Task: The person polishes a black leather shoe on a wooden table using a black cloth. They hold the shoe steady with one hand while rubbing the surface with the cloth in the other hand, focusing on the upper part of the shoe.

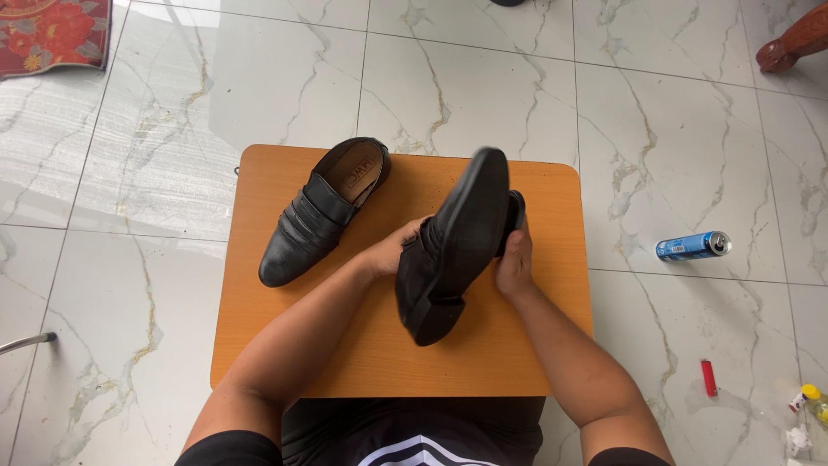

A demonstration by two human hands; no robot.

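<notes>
The black leather slip-on shoe (453, 246) is held up above the middle of the small orange wooden table (259, 345), turned so that its smooth dark sole and low heel face the camera, toe pointing away and heel toward the person. It sits between the two hands. The left hand (392, 252) grips it from the left at the upper, its fingers hidden behind the shoe, so their spread cannot be told. The right hand (515, 259) clasps the right edge, fingers pressed together and curled around the side. The sole looks matte and slightly scuffed.

A second black leather loafer (321, 211) lies on the table just left, upright, well apart from the hands. On the white marble floor (172, 129) to the right lie a blue drink can (693, 246) on its side and a red lighter (708, 378).
</notes>
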